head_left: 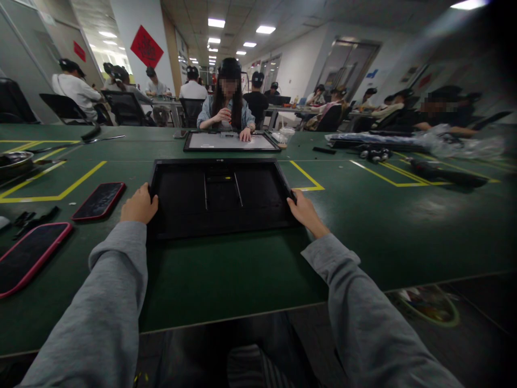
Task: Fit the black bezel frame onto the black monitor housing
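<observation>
A wide black monitor housing [181, 194] is held in front of me, its far edge turned up toward the camera. It has a raised rim, two thin metal strips in the middle and a small yellow mark. My left hand [139, 205] grips its left edge, thumb on the near face and the other fingers partly hidden. On the opposite side, my right hand [305, 211] is closed around the right edge. Whether the lower edge rests on the green table [242, 280] or hangs just above it, I cannot tell.
Two phones, one red-rimmed [100, 201] and one pink-rimmed [32, 253], lie at left near black straps [38, 220]. Across the table a person [228, 102] works over a flat panel [232, 141]. A black power tool [446, 173] and plastic wrap [444, 139] lie at right.
</observation>
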`<state>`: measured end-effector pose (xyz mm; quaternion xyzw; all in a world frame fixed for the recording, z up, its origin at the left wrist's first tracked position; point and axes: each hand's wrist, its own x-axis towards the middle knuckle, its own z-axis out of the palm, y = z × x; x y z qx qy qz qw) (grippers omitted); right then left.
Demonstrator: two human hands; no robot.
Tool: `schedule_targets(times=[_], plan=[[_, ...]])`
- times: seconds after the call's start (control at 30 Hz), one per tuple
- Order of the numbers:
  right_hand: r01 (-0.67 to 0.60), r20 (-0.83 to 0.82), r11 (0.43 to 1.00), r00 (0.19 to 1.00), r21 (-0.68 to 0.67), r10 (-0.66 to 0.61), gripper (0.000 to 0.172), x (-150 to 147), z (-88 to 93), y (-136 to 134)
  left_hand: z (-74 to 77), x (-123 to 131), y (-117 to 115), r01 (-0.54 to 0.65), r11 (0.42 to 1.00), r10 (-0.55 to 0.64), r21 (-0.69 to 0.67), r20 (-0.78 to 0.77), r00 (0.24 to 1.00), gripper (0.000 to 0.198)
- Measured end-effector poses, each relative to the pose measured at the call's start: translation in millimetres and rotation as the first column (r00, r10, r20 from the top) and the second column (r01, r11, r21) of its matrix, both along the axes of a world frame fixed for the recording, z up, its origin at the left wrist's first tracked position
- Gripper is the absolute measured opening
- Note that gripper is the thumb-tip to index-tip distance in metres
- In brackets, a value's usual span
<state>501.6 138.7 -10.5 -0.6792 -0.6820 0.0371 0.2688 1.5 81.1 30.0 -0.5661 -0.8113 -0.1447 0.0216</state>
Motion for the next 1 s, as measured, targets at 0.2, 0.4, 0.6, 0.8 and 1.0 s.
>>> schedule_targets(times=[0.2, 0.4, 0.6, 0.8, 1.0], plan=[[-0.002, -0.002, 1.000, 1.000, 0.016, 0.002, 0.049, 1.2, -2.0, 1.7, -1.4, -0.1, 0.2, 0.006, 1.000, -0.006, 0.005, 0.003, 1.000, 0.068], [-0.018, -0.019, 1.000, 1.000, 0.019, 0.018, 0.048, 2.2, -3.3, 2.4, -6.5, -3.6, 3.0, 0.004, 1.000, -0.004, 0.026, -0.006, 1.000, 0.067], [-0.008, -0.003, 1.000, 1.000, 0.023, 0.008, 0.048, 3.1, -4.8, 3.0, -8.4, -5.3, 4.0, 0.009, 0.999, -0.009, 0.038, -0.003, 1.000, 0.067], [-0.015, -0.004, 1.000, 1.000, 0.022, 0.015, 0.049, 3.2, -5.2, 3.8, -7.9, -4.5, 3.4, 0.014, 0.999, -0.014, 0.050, 0.005, 1.000, 0.068], [-0.016, -0.003, 0.999, 1.000, 0.033, 0.016, 0.050, 3.5, -6.1, 3.7, -5.9, -2.5, 2.1, 0.010, 0.999, -0.011, 0.052, 0.015, 1.000, 0.068]])
